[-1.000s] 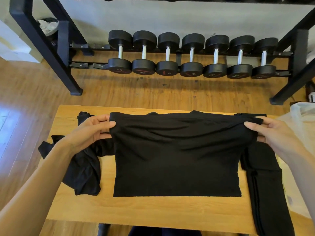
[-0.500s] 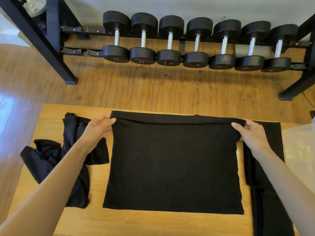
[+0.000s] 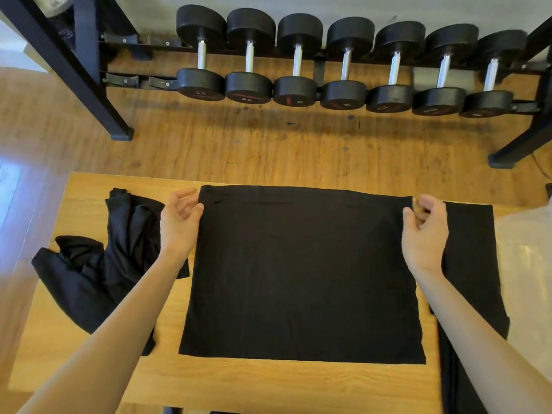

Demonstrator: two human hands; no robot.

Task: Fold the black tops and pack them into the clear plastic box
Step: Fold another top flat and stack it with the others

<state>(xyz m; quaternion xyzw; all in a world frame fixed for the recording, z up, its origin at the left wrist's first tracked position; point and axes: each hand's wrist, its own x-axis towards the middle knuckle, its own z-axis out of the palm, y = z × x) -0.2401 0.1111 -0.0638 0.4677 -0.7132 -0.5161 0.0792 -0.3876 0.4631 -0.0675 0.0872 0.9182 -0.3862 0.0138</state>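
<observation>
Top lies flat at counter centre, its near edge short of the counter's. Left hand and right hand sit loosely curled at its far corners, gripping nothing. Crumpled tops lie left, folded top right.

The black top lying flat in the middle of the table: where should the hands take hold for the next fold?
The spread black top lies flat with its straight far edge between the left hand and right hand. Probably best to pinch the two far corners from the outer sides, thumbs on top, and bring that edge toward the near hem.
</observation>
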